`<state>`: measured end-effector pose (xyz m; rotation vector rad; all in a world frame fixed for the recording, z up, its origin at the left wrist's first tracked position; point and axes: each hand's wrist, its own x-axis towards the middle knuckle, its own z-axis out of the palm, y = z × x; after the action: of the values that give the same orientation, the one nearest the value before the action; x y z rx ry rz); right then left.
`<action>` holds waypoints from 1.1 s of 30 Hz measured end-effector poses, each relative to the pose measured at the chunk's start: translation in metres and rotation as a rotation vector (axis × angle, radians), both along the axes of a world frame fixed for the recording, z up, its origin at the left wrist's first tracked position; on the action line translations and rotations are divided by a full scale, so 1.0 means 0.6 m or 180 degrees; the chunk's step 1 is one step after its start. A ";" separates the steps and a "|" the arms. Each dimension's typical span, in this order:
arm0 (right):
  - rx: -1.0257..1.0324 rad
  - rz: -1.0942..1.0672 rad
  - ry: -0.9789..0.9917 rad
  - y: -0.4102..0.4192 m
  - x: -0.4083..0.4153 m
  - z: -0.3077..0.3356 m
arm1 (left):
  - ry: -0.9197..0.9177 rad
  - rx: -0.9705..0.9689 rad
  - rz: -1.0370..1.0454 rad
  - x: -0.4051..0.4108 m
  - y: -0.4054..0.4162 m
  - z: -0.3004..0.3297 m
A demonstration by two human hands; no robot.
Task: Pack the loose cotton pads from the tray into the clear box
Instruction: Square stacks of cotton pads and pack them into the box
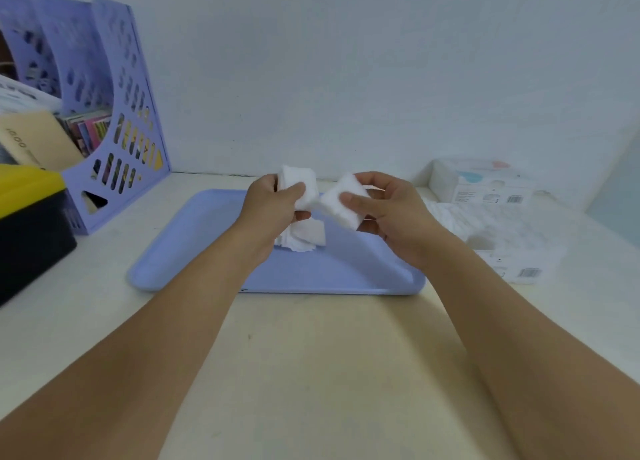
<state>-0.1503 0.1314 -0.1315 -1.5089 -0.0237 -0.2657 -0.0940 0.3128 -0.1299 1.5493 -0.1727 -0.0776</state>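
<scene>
A light blue tray (pixel 214 251) lies on the pale table. Above it, my left hand (pixel 270 206) grips a stack of white cotton pads (pixel 304 186). My right hand (pixel 391 217) pinches a second stack of cotton pads (pixel 341 201) between thumb and fingers, and the two stacks almost touch. A small heap of loose pads (pixel 304 239) lies on the tray under my left hand, partly hidden by it. The clear box (pixel 502 238) stands to the right of the tray with white pads inside it.
A second clear package (pixel 485 182) stands at the back right by the wall. A purple file rack (pixel 114 113) with books fills the back left. A black and yellow box (pixel 31 224) sits at the left edge.
</scene>
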 end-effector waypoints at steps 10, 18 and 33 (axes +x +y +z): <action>-0.0558 0.0115 -0.0135 -0.016 -0.019 0.028 | 0.0569 -0.0027 -0.1293 -0.064 -0.028 0.003; -0.0891 0.0322 -0.0097 -0.021 -0.021 0.031 | 0.0614 -0.0022 -0.1405 -0.069 -0.018 0.010; -0.1833 -0.0287 -0.1115 -0.017 -0.009 0.017 | 0.0883 -0.0211 -0.1905 -0.064 -0.025 0.003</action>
<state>-0.1557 0.1212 -0.1213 -2.0183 -0.3359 -0.6333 -0.1324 0.2980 -0.1281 1.3607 -0.4087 -0.7463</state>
